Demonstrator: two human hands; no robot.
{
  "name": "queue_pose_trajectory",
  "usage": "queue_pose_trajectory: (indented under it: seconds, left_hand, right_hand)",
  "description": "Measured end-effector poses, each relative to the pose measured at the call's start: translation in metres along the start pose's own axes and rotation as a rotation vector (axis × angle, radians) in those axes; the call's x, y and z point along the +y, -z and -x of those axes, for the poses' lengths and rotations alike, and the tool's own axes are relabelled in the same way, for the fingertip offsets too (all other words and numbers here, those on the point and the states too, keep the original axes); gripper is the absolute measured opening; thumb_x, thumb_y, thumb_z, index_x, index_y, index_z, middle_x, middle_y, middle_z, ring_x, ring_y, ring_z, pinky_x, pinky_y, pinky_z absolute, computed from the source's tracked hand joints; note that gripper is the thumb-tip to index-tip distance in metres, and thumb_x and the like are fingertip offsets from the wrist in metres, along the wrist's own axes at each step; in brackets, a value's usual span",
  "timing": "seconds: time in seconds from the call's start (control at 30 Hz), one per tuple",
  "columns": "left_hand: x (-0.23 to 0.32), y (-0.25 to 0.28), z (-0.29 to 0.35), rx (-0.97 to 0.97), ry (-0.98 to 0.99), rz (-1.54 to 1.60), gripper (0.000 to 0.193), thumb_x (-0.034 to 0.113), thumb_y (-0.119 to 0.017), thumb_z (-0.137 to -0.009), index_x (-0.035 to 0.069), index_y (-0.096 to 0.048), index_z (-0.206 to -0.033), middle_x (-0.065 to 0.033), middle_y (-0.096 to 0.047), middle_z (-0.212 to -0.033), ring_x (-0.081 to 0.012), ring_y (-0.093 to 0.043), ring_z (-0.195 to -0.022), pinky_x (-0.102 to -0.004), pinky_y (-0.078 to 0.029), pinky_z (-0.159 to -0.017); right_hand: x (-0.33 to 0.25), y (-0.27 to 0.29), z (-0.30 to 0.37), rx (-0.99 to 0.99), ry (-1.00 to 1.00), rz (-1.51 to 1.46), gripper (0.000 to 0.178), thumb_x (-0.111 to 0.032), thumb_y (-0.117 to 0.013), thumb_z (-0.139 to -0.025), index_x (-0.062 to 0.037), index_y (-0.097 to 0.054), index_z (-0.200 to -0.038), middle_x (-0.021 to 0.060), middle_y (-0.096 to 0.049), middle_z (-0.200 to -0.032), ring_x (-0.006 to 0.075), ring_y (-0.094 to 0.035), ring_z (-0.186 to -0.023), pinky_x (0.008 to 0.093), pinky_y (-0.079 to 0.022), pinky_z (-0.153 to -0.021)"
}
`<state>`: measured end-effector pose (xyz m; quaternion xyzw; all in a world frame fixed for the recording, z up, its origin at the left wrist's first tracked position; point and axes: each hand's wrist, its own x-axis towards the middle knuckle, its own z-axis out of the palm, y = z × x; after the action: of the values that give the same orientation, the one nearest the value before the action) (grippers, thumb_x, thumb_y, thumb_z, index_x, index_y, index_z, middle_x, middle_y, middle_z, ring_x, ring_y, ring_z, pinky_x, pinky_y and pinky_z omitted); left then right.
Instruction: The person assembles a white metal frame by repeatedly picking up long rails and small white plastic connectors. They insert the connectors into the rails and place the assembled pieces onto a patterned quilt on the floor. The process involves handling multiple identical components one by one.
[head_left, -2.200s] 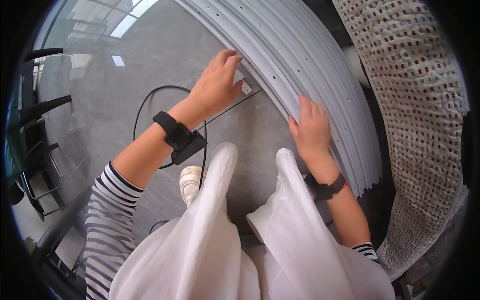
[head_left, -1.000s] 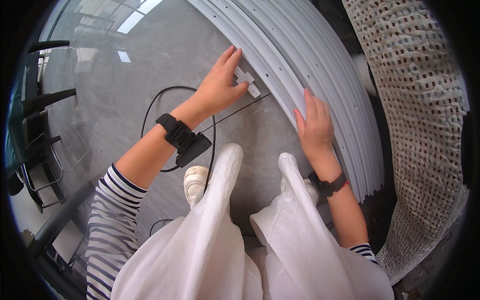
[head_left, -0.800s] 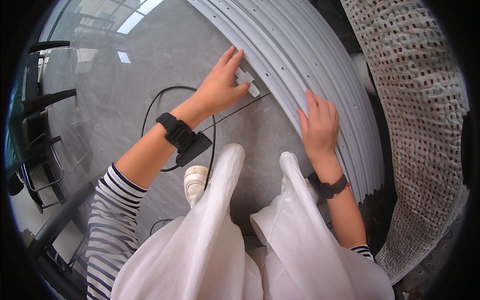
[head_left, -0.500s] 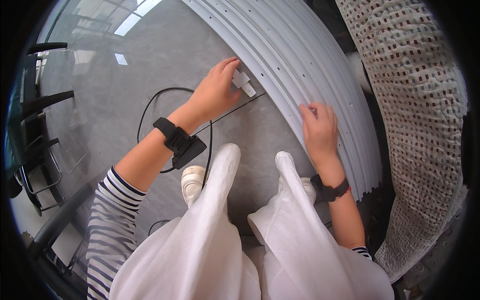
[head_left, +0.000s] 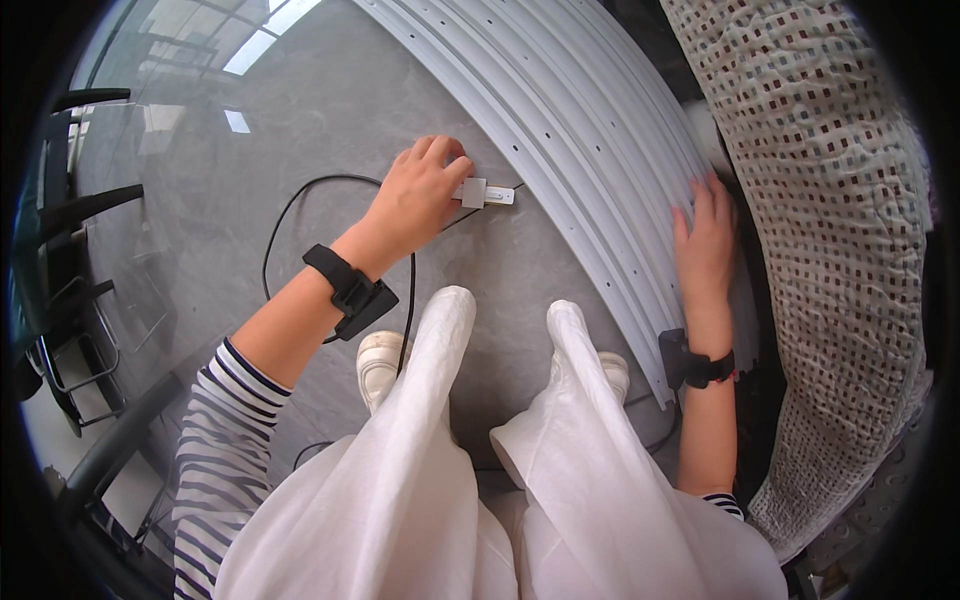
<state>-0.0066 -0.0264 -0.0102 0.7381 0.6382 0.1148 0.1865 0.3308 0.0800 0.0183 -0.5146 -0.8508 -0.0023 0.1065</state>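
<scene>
My left hand (head_left: pixel 420 190) is closed, its fingers pinching one end of a small white plastic connector (head_left: pixel 497 196). The connector juts out to the right just above the grey floor, with a narrow tab at its free end. Beside it lie several long white slotted rails (head_left: pixel 545 135), side by side, with small dark holes along them. Over the far right edge of these rails rests my right hand (head_left: pixel 707 240), fingers mostly stretched and thumb apart. Its fingertips are by the outermost rail, and nothing shows in its grasp.
A black cable (head_left: pixel 266 240) loops on the glossy grey floor (head_left: pixel 260 150) under my left forearm. Dark chair parts (head_left: pixel 90 205) stand at the left. A checked quilted cover (head_left: pixel 830 200) hangs along the right. My white shoes (head_left: pixel 378 365) are between the cable and the rails.
My left hand has closed on the connector and turned it so it points right. My right hand has moved right across the rails to their outer edge.
</scene>
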Motion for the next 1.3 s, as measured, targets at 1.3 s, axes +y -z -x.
queue_pose_trajectory:
  seconds: [1.3]
  left_hand:
    - [-0.029,0.043,-0.025,0.475,0.749,1.459,0.027,0.033,-0.07,-0.091,0.011,-0.058,-0.1,0.0037,-0.06,-0.09,-0.0062,-0.059,-0.076,-0.0205,-0.05,-0.071]
  right_hand:
    - [0.059,0.061,0.256,-0.183,-0.05,-0.162,0.043,0.002,-0.07,-0.075,0.0005,-0.05,-0.113,0.0205,-0.057,-0.118,0.0397,-0.057,-0.106,0.0477,-0.047,-0.091]
